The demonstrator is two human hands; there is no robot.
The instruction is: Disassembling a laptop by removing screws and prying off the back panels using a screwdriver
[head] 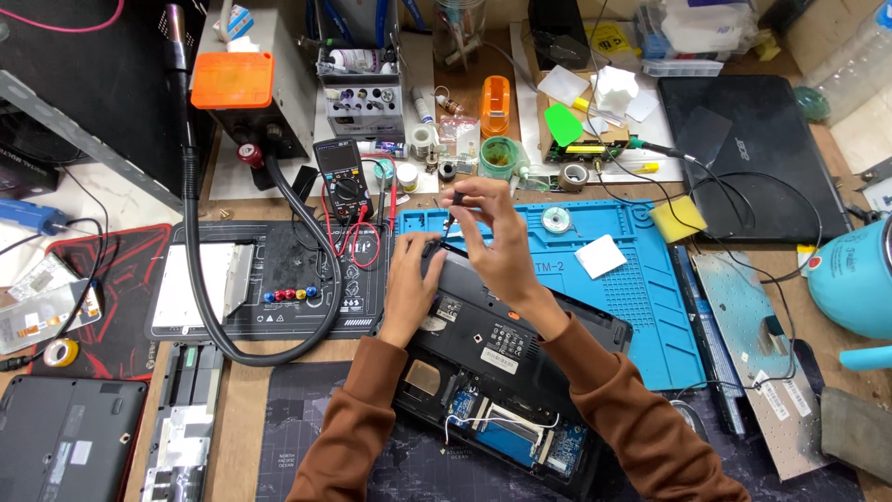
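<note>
1. Your left hand (412, 279) lies flat on the far left corner of the upturned laptop (506, 372), fingers curled down over its edge, pressing on the case rather than gripping anything loose.
2. Your right hand (497, 237) hovers just above that same corner, its fingers pinched closed around the handle of a small screwdriver (450, 212), which stands nearly upright with its tip pointing down at the laptop's corner beside your left fingertips.
3. The laptop lies bottom-up and at an angle in the middle of the bench, its far end on the blue silicone repair mat (632, 279) and its near end over a dark desk mat (307, 437). A cover is off at the near side, showing a blue circuit board (506, 432) and white wires.
4. Left of your hands, a digital multimeter (343, 177) stands at the far edge of a black work mat (269, 279), its red leads looping toward you.
5. A thick black hose (200, 270) curves across that black mat.
6. On the blue mat, right of your right hand, lie a solder spool (557, 220), a white square pad (600, 256) and a yellow sponge (677, 218).
7. Far right, a closed black laptop (753, 158) lies well apart from your hands.
</note>
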